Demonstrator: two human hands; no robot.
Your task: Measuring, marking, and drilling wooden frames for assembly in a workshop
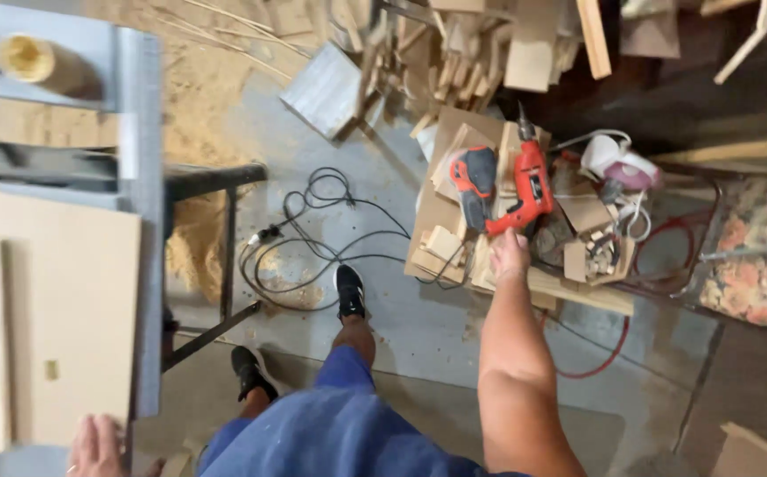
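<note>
Reaching down, the right hand [509, 253] closes around the handle of the red drill [526, 190] lying on the wood offcuts [441, 243]. The left hand [96, 446] rests flat and empty on the workbench [145, 265]; lifting the drill clear likely calls for minding its black cord [313, 238]

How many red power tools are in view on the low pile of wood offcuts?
2. A red drill, its handle at the right hand, and a red-and-black sander just left of it. Others may be hidden among the scraps.

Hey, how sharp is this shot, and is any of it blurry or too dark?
Head view: motion blur smears the left table edge; the red drill and right hand are fairly sharp; the top right corner falls into deep shadow; the left hand is cropped by the frame.
</note>
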